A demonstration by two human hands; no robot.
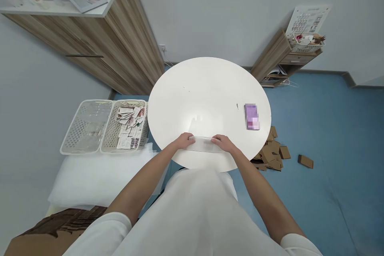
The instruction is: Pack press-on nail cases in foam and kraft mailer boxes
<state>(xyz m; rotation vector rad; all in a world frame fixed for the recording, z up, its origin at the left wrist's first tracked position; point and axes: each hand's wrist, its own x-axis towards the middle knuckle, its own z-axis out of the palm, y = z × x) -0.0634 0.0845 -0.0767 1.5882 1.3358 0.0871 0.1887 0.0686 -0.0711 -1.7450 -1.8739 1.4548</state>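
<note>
On the near edge of a round white table (207,88) lies a thin clear plastic packet (204,144). My left hand (183,141) grips its left end with curled fingers. My right hand (223,143) grips its right end the same way. Both hands rest on the tabletop, a short way apart. What is inside the packet is too small to make out.
A purple card (251,116) and a tiny dark speck (237,106) lie on the table's right side. Two white baskets stand at the left, one holding clear packets (87,126), one printed cards (129,125). Brown cardboard pieces (271,154) litter the blue floor. Wooden cabinets stand behind.
</note>
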